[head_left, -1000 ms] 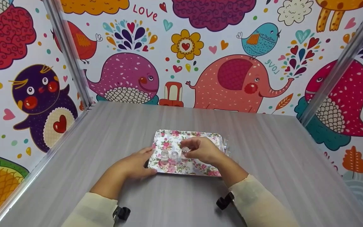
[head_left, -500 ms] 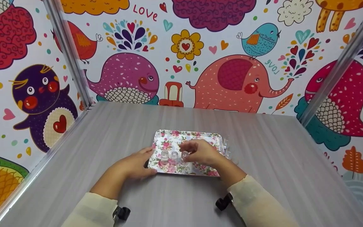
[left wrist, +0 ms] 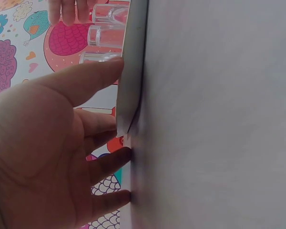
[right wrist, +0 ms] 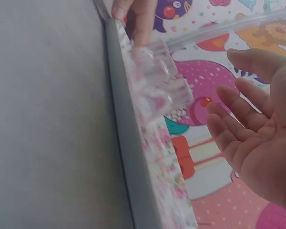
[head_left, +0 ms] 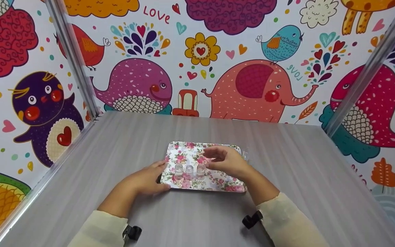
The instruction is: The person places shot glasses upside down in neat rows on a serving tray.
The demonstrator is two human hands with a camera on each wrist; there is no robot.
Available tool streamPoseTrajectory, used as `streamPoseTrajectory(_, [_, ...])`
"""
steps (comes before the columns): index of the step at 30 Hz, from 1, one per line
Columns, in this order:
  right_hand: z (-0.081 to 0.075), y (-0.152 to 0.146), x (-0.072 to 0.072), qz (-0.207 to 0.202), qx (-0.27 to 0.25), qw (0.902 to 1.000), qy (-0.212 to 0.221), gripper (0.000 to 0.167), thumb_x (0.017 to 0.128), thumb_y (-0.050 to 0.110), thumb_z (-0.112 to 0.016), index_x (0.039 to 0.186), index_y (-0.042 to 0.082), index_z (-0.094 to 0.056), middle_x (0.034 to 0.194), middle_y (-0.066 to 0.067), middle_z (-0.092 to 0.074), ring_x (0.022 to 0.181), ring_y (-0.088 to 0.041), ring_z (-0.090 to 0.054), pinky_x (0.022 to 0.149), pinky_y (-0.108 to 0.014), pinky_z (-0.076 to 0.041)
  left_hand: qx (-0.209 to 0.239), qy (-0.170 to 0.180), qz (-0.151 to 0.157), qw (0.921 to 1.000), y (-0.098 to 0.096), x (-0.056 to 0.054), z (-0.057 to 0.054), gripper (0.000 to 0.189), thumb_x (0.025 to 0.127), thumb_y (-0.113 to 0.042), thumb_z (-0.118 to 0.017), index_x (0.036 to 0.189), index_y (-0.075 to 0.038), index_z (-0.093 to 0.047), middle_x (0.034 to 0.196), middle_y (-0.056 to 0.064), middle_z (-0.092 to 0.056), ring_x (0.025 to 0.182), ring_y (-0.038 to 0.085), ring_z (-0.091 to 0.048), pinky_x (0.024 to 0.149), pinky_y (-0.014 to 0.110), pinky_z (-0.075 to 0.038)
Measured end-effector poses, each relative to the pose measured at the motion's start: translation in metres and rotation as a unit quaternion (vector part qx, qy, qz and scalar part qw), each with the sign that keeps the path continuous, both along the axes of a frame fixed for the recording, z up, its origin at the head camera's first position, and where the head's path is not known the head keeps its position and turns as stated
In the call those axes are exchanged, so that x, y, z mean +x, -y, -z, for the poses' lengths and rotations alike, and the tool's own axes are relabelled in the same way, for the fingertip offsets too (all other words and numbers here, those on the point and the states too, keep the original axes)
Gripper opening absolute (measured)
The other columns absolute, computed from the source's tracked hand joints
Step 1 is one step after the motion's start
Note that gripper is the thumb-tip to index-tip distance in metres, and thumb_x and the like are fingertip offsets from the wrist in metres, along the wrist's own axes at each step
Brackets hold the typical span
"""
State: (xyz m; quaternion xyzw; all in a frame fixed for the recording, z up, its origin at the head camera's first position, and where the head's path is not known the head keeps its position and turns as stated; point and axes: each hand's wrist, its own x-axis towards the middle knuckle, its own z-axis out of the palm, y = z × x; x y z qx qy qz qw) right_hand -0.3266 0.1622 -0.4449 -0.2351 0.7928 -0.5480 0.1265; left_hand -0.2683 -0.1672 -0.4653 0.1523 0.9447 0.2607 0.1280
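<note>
On the floral tray [head_left: 214, 183] three small clear glasses stand in a row: a left one [head_left: 178, 170], a middle one [head_left: 189, 171] and a right one [head_left: 200, 171]. My left hand [head_left: 148, 179] is at the tray's left end, thumb touching the rim at the near corner; in the left wrist view its other fingers [left wrist: 109, 164] spread along the side and down to the table. Above the tray, just right of the right glass, hovers my right hand [head_left: 226, 160]. Its fingers are loosely bent, with nothing in them, and the right wrist view shows the palm facing the glasses.
More clear items [head_left: 246, 154] sit partly hidden beyond the tray's right edge. The grey table [head_left: 197, 219] ends at cartoon-printed walls [head_left: 190, 44], with metal posts [head_left: 75, 61] at the corners.
My right hand has let go of the right glass and drawn back to the right and slightly up. The glass stays in the row; my left hand has stayed at the tray.
</note>
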Motion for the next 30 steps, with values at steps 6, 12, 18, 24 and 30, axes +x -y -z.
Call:
streamPoseTrajectory(6, [-0.005, -0.032, 0.005, 0.03, -0.011, 0.9995, 0.007, 0.055, 0.092, 0.019, -0.086, 0.143, 0.008, -0.067, 0.144, -0.017, -0.07, 0.137, -0.049, -0.062, 0.103, -0.038, -0.062, 0.0, 0.004, -0.001, 1.0, 0.001, 0.0, -0.001, 0.091, 0.096, -0.039, -0.077, 0.166, 0.0, -0.035, 0.178, 0.013, -0.028, 0.163, 0.045, -0.029, 0.131, 0.062, -0.028])
streamPoseTrajectory(12, [-0.011, -0.071, 0.012, 0.068, 0.013, 0.9976, 0.0, 0.059, 0.091, 0.032, -0.087, 0.143, 0.012, -0.066, 0.144, -0.016, -0.069, 0.133, -0.043, -0.067, 0.101, -0.035, -0.063, -0.005, 0.006, -0.002, 1.0, 0.0, -0.001, 0.0, 0.092, 0.096, -0.041, -0.078, 0.166, -0.001, -0.034, 0.178, 0.012, -0.028, 0.162, 0.046, -0.029, 0.13, 0.064, -0.028])
streamPoseTrajectory(18, [-0.01, -0.106, 0.02, 0.106, 0.035, 0.9938, 0.001, 0.057, 0.091, 0.032, -0.087, 0.141, 0.012, -0.068, 0.144, -0.016, -0.069, 0.13, -0.038, -0.069, 0.099, -0.028, -0.062, -0.007, 0.009, -0.004, 0.9999, -0.001, -0.002, 0.001, 0.092, 0.096, -0.042, -0.078, 0.166, -0.002, -0.035, 0.179, 0.01, -0.027, 0.162, 0.045, -0.03, 0.13, 0.064, -0.029])
streamPoseTrajectory(24, [-0.006, -0.134, 0.025, 0.118, 0.063, 0.9909, 0.0, 0.052, 0.093, 0.031, -0.085, 0.14, 0.014, -0.069, 0.147, -0.019, -0.067, 0.133, -0.04, -0.067, 0.1, -0.028, -0.062, -0.008, 0.006, -0.004, 0.9999, -0.001, -0.003, 0.001, 0.091, 0.096, -0.041, -0.078, 0.166, -0.001, -0.035, 0.178, 0.01, -0.028, 0.162, 0.045, -0.03, 0.131, 0.062, -0.029])
streamPoseTrajectory(30, [-0.005, -0.152, 0.025, 0.093, 0.099, 0.9906, 0.018, 0.055, 0.091, 0.033, -0.087, 0.139, 0.012, -0.069, 0.144, -0.021, -0.068, 0.132, -0.043, -0.066, 0.1, -0.029, -0.062, -0.011, 0.008, -0.009, 0.9999, -0.001, -0.002, 0.001, 0.091, 0.097, -0.042, -0.077, 0.167, -0.003, -0.035, 0.179, 0.009, -0.027, 0.163, 0.043, -0.029, 0.131, 0.062, -0.028])
